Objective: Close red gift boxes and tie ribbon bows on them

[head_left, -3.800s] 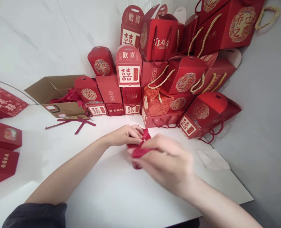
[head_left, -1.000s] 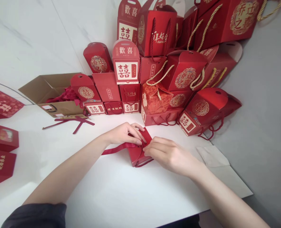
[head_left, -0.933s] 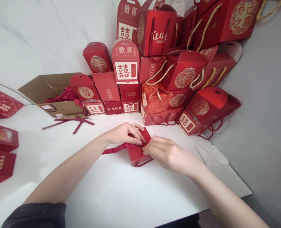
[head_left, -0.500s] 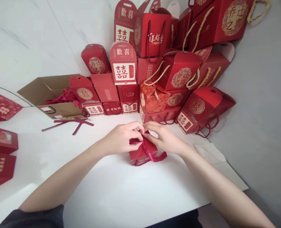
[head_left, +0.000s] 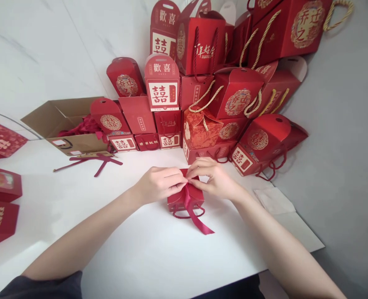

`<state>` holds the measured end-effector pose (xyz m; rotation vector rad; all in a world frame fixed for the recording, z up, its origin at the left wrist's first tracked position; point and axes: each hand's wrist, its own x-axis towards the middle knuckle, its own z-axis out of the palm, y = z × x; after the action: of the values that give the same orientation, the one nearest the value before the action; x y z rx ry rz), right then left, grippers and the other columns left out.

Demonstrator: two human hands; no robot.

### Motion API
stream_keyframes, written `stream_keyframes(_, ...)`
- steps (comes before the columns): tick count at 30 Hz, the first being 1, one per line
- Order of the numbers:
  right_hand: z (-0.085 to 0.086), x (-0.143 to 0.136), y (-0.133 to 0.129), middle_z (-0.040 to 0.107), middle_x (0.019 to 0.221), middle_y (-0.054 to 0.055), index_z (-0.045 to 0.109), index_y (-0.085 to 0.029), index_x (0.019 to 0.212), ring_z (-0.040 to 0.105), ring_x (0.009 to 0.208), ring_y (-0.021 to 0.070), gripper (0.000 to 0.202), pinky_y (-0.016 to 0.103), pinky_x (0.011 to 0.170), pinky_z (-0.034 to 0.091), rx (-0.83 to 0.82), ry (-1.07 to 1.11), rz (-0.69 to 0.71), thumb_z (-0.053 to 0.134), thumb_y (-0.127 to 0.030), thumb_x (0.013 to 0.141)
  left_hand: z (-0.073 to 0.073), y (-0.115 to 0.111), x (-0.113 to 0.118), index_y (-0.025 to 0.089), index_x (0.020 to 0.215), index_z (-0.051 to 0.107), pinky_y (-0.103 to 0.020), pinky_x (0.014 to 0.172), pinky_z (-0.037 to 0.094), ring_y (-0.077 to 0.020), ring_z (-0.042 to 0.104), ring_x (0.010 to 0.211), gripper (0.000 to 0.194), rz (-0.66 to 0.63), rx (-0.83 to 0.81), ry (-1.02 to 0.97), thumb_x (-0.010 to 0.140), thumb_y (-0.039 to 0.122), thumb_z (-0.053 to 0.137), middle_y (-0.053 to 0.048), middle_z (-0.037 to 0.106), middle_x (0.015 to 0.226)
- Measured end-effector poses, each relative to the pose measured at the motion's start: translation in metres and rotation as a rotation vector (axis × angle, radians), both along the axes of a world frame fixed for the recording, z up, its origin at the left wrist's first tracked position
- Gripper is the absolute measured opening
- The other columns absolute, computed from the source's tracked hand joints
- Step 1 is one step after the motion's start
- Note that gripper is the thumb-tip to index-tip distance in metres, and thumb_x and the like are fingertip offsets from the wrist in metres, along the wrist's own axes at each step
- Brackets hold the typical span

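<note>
A small red gift box (head_left: 175, 202) stands on the white table in front of me, its red rope handle (head_left: 184, 217) hanging at the near side. A dark pink ribbon (head_left: 193, 214) runs from the box top down over the near edge, its loose end lying on the table. My left hand (head_left: 163, 182) pinches the ribbon at the top of the box, fingers closed. From the other side, my right hand (head_left: 211, 178) meets it, thumb and fingertips closed on the ribbon too. The fingers hide the ribbon's upper part.
Several stacked red gift boxes (head_left: 162, 83) line the back wall. To the left are a cardboard box (head_left: 81, 145) of red ribbons, loose ribbon strips (head_left: 101, 160) and more red boxes (head_left: 1, 211). White tissue paper (head_left: 275, 201) lies at right.
The gift box has turned slightly, and the ribbon's loose end now hangs farther toward me. My left fingers have closed together at the ribbon; both hands stay over the box top.
</note>
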<state>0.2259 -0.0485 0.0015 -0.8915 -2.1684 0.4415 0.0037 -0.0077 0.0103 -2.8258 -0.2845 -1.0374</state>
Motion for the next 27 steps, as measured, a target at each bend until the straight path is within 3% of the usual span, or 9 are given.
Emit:
stream_keyframes(3, -0.005, -0.001, -0.005, 0.071, 0.092, 0.000, 0.066, -0.022, 0.091, 0.063, 0.085, 0.0158, 0.009, 0.045, 0.104, 0.036, 0.138, -0.015, -0.050, 0.060, -0.017, 0.088, 0.000, 0.002, 0.001, 0.018, 0.090, 0.066, -0.018, 0.064, 0.053, -0.0072, 0.068, 0.068, 0.007, -0.035, 0.059, -0.035, 0.084, 0.015, 0.065, 0.003, 0.073, 0.081)
stream_keyframes(6, -0.005, -0.003, -0.010, 0.071, 0.099, 0.000, 0.063, -0.023, 0.099, 0.064, 0.094, 0.0168, 0.015, 0.047, 0.110, 0.032, 0.101, -0.006, -0.049, 0.056, -0.014, 0.088, 0.002, 0.002, 0.002, 0.017, 0.089, 0.066, -0.018, 0.062, 0.054, -0.0080, 0.069, 0.068, 0.009, -0.063, 0.130, -0.077, 0.081, 0.015, 0.068, 0.002, 0.074, 0.080)
stream_keyframes(10, -0.005, -0.006, -0.013, 0.070, 0.098, 0.000, 0.059, -0.023, 0.102, 0.066, 0.092, 0.0153, 0.019, 0.046, 0.109, 0.036, -0.042, 0.131, -0.005, 0.056, -0.012, 0.087, 0.005, -0.001, 0.003, 0.016, 0.088, 0.066, -0.019, 0.061, 0.054, -0.0082, 0.069, 0.067, 0.009, -0.076, 0.201, -0.063, 0.080, 0.015, 0.069, 0.003, 0.074, 0.078)
stream_keyframes(13, -0.003, -0.006, -0.013, 0.067, 0.089, -0.001, 0.058, -0.023, 0.096, 0.064, 0.085, 0.0151, 0.017, 0.049, 0.111, 0.034, 0.038, 0.138, -0.068, 0.056, -0.010, 0.085, 0.005, -0.001, 0.003, 0.017, 0.088, 0.066, -0.019, 0.060, 0.053, -0.0081, 0.068, 0.065, 0.007, -0.054, 0.230, -0.054, 0.081, 0.015, 0.067, 0.003, 0.074, 0.078)
stream_keyframes(16, 0.000, -0.003, -0.013, 0.066, 0.094, 0.002, 0.056, -0.024, 0.099, 0.061, 0.092, 0.0184, 0.024, 0.050, 0.109, 0.035, 0.085, 0.133, -0.134, 0.054, -0.007, 0.082, 0.004, -0.001, 0.002, 0.018, 0.087, 0.066, -0.018, 0.060, 0.054, -0.0077, 0.069, 0.066, 0.004, -0.046, 0.233, -0.050, 0.083, 0.016, 0.065, 0.003, 0.074, 0.080)
stream_keyframes(21, 0.004, -0.001, -0.014, 0.068, 0.101, 0.002, 0.056, -0.024, 0.106, 0.062, 0.096, 0.0177, 0.026, 0.048, 0.109, 0.034, -0.062, 0.124, 0.004, 0.053, -0.009, 0.085, 0.005, -0.001, 0.002, 0.019, 0.089, 0.065, -0.018, 0.059, 0.053, -0.0073, 0.069, 0.064, 0.006, -0.046, 0.236, -0.024, 0.084, 0.015, 0.064, 0.003, 0.074, 0.077)
stream_keyframes(24, 0.004, -0.003, -0.014, 0.066, 0.093, 0.001, 0.056, -0.023, 0.098, 0.061, 0.090, 0.0178, 0.022, 0.049, 0.108, 0.034, -0.011, 0.118, -0.042, 0.054, -0.008, 0.082, 0.005, -0.001, 0.003, 0.018, 0.089, 0.065, -0.017, 0.059, 0.053, -0.0068, 0.068, 0.062, 0.006, -0.044, 0.211, -0.018, 0.084, 0.015, 0.063, 0.003, 0.074, 0.076)
stream_keyframes(27, 0.003, -0.005, -0.015, 0.064, 0.097, 0.003, 0.054, -0.022, 0.103, 0.059, 0.094, 0.0199, 0.029, 0.047, 0.103, 0.038, -0.025, 0.104, -0.041, 0.055, -0.007, 0.078, 0.005, -0.002, 0.004, 0.017, 0.089, 0.065, -0.018, 0.059, 0.053, -0.0078, 0.068, 0.064, 0.006, -0.053, 0.200, -0.020, 0.083, 0.014, 0.064, 0.002, 0.074, 0.077)
